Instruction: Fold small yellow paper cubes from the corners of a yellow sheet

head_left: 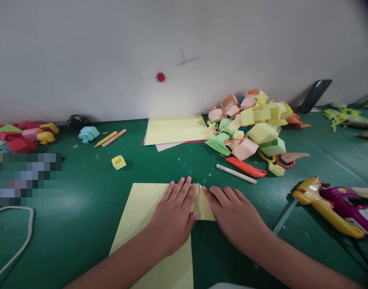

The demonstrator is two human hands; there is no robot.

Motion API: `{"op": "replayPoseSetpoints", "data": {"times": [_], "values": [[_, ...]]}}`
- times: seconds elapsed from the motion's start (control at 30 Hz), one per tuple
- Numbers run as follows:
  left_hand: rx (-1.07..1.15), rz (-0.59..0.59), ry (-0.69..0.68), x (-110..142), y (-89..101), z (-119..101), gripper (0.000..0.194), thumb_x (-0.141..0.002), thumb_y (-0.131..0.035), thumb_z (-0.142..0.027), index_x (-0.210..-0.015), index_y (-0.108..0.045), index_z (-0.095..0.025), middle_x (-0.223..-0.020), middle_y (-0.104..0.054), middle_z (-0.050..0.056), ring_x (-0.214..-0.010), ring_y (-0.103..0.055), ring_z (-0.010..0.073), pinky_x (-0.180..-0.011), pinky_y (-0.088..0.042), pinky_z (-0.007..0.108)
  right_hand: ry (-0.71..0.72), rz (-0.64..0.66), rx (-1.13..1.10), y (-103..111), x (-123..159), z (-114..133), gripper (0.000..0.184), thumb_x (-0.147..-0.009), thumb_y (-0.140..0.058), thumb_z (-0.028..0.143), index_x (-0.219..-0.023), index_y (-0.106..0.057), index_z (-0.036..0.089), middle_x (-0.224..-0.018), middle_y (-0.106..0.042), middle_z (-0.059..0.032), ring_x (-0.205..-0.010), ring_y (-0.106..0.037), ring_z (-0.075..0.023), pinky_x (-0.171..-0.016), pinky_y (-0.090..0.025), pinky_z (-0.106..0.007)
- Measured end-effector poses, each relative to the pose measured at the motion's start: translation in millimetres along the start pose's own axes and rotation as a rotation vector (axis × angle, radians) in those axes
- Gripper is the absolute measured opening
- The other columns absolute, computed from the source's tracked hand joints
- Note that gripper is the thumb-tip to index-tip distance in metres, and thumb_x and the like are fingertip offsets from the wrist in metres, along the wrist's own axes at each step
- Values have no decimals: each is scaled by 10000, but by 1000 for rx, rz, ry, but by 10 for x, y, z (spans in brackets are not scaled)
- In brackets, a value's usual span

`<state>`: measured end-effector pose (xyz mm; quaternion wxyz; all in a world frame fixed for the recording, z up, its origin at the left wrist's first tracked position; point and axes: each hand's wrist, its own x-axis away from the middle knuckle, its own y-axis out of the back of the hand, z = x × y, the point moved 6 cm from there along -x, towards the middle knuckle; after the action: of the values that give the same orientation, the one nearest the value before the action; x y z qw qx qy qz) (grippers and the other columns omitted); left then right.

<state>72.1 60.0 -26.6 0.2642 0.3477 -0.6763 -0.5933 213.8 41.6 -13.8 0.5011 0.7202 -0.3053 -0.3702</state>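
Observation:
A large yellow paper sheet lies on the green table before me. My left hand rests palm down on it, fingers stretched out toward its far edge, thumb pointing right. A smaller yellow paper flap reaches rightward from the sheet's top right; I cannot tell whether it is joined to the sheet or a separate piece. My right hand is over this flap, with bent fingers close together and the fingertips near its far edge. The paper under the palm is hidden. Both hands are close, with a narrow gap between them.
Behind the hands is a stack of paper sheets. A heap of folded paper pieces stands right of it, with an orange-red cutter and a white pen in front. At right lies a yellow glue gun; a small yellow paper box sits left.

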Motion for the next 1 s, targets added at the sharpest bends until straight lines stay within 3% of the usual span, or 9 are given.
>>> {"op": "replayPoseSetpoints", "data": {"times": [1.0], "values": [[1, -40, 9, 51, 47, 9, 576, -1047, -301, -425, -1575, -259, -199, -1644, -250, 88, -1520, -216, 302, -1225, -244, 554, -8, 11, -2, 17, 25, -20, 486, -905, -556, 116, -1391, -544, 119, -1172, -643, -118, -919, -563, -255, -769, -465, -422]]}}
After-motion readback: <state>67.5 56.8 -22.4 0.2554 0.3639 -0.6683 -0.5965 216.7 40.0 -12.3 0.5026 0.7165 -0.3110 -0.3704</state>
